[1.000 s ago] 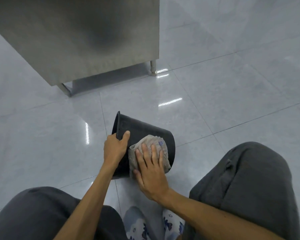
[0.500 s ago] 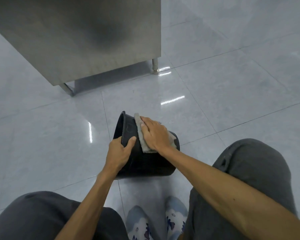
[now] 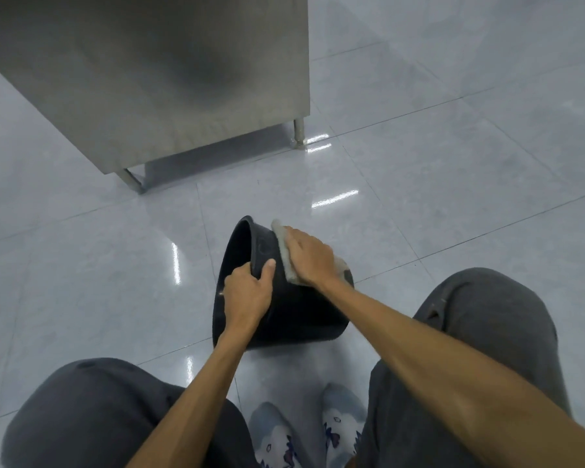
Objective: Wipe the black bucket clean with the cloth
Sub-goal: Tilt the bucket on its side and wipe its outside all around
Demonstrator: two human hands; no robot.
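Observation:
The black bucket (image 3: 298, 312) lies on its side on the tiled floor between my knees, its mouth facing left. My left hand (image 3: 249, 295) grips the rim, thumb on the outer wall. My right hand (image 3: 313, 258) presses a pale grey cloth (image 3: 284, 253) flat against the upper far side of the bucket's outer wall, close to the rim. Most of the cloth is hidden under that hand.
A stainless steel cabinet (image 3: 169, 79) on short legs stands just beyond the bucket at the upper left. Glossy grey floor tiles (image 3: 453, 184) stretch to the right and behind. My knees in dark trousers (image 3: 487, 325) flank the bucket, and my patterned shoes (image 3: 341, 420) sit below it.
My right hand slid the cloth from the near side of the bucket wall up over to the far upper side by the rim. My left hand kept its grip on the rim.

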